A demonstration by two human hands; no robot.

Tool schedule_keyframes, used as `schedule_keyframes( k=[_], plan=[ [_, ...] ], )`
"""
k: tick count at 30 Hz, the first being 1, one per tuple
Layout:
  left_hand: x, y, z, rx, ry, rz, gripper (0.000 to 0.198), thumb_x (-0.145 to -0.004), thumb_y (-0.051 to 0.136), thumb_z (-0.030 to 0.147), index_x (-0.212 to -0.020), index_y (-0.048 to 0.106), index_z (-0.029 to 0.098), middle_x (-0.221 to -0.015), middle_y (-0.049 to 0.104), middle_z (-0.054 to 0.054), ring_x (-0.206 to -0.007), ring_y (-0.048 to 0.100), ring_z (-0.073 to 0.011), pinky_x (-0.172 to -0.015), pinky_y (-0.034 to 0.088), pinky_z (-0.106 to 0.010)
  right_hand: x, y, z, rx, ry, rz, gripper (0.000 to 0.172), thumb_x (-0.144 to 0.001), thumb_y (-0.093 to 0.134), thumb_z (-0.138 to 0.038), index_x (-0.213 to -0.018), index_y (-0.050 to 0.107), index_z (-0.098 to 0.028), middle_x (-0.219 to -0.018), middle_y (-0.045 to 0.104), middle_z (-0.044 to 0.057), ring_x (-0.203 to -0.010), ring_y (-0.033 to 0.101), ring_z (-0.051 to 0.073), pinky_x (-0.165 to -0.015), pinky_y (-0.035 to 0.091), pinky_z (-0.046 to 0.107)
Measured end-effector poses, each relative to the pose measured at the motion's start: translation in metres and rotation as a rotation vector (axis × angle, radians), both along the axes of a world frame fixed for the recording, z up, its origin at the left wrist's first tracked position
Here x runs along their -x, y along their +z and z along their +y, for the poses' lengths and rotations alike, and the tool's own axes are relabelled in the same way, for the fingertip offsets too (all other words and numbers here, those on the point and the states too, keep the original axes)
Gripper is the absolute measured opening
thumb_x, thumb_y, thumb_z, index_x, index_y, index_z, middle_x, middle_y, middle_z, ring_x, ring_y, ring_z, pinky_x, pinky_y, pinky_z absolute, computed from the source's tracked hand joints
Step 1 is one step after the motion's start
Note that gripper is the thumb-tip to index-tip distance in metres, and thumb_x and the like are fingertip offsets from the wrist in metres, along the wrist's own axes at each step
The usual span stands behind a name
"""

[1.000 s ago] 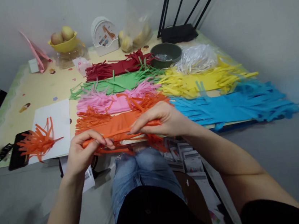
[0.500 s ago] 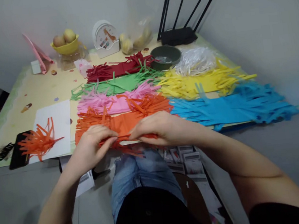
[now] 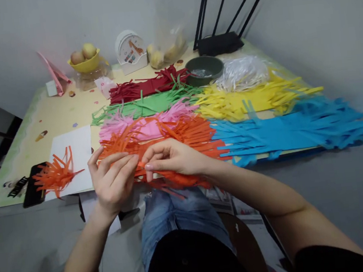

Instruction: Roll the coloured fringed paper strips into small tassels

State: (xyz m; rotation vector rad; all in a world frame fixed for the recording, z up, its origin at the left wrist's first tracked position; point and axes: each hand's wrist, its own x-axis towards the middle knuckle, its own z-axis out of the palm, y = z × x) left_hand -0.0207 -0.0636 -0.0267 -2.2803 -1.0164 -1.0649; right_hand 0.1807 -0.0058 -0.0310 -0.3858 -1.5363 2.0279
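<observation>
My left hand [image 3: 114, 179] and my right hand [image 3: 169, 157] meet at the table's front edge. Pinched between their fingertips is a narrow, rolled part of an orange fringed paper strip [image 3: 186, 177]; its loose fringe hangs over the edge above my lap. Behind them lies more orange fringed paper [image 3: 197, 129], partly covered by my hands. To the left, an orange paper tassel [image 3: 55, 173] with a thin twisted end rests across a black phone [image 3: 30, 196] and a white sheet [image 3: 79, 142].
Fringed papers in pink [image 3: 147, 129], green [image 3: 151, 104], dark red [image 3: 149, 85], yellow [image 3: 246, 101] and blue [image 3: 283, 132] cover the table. Behind are white strands [image 3: 243, 73], a dark bowl [image 3: 205, 71], a black router [image 3: 219, 44] and a yellow fruit bowl [image 3: 85, 66].
My hands have come closer together, and the orange strip is now bunched between their fingertips. My left hand has turned more upright, its fingers lifted. The whole view has shifted slightly.
</observation>
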Motion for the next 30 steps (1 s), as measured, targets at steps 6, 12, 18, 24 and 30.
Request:
schedule_keyframes(
  k=[6,12,18,24,30],
  plan=[
    [-0.034,-0.005,0.008,0.171,0.001,-0.674,0.021,-0.084,0.068,0.011,-0.098,0.076,0.024,-0.089,0.076,-0.002,-0.089,0.069,-0.0183,-0.09,0.052,-0.039,0.009,0.021,-0.001,-0.153,-0.216,0.149,0.015,-0.087,0.07,-0.029,-0.089,0.07,-0.014,-0.075,0.074,0.002,-0.073,0.071,0.011,-0.075,0.057,0.024],
    [-0.063,-0.005,0.028,0.366,0.016,-1.064,0.014,-0.089,0.066,0.027,-0.089,0.079,0.02,-0.086,0.075,-0.003,-0.09,0.069,-0.0185,-0.085,0.054,-0.031,0.014,0.024,0.02,-0.421,-0.554,0.086,0.009,-0.089,0.067,-0.024,-0.088,0.065,-0.015,-0.077,0.07,0.0,-0.07,0.068,0.01,-0.07,0.056,0.022],
    [-0.077,-0.022,0.057,0.293,0.204,-1.23,0.021,-0.086,0.068,0.036,-0.085,0.076,0.016,-0.085,0.074,-0.003,-0.085,0.069,-0.0179,-0.084,0.055,-0.032,0.002,0.005,0.041,-1.187,-0.742,-0.155,0.02,-0.098,0.052,-0.021,-0.102,0.071,-0.016,-0.099,0.076,0.007,-0.094,0.065,0.016,-0.092,0.051,0.033],
    [-0.056,0.001,0.059,0.673,-0.124,-1.668,0.021,-0.083,0.067,0.034,-0.073,0.056,0.019,-0.053,0.047,0.008,-0.049,0.049,-0.0088,-0.071,0.056,-0.028,-0.08,0.018,0.19,-1.127,-0.906,-0.8,0.033,-0.102,0.043,-0.028,-0.11,0.07,-0.011,-0.114,0.072,0.013,-0.108,0.063,0.019,-0.099,0.046,0.032],
    [-0.053,-0.006,0.049,1.092,0.041,-1.596,0.031,-0.083,0.069,0.046,-0.075,0.056,0.019,-0.047,0.031,0.008,-0.041,0.031,-0.0064,-0.045,0.037,-0.019,-0.157,0.0,0.326,-0.76,-0.766,-1.529,0.031,-0.098,0.055,-0.026,-0.118,0.064,-0.004,-0.122,0.064,0.021,-0.114,0.062,0.026,-0.099,0.049,0.043]
  ],
)
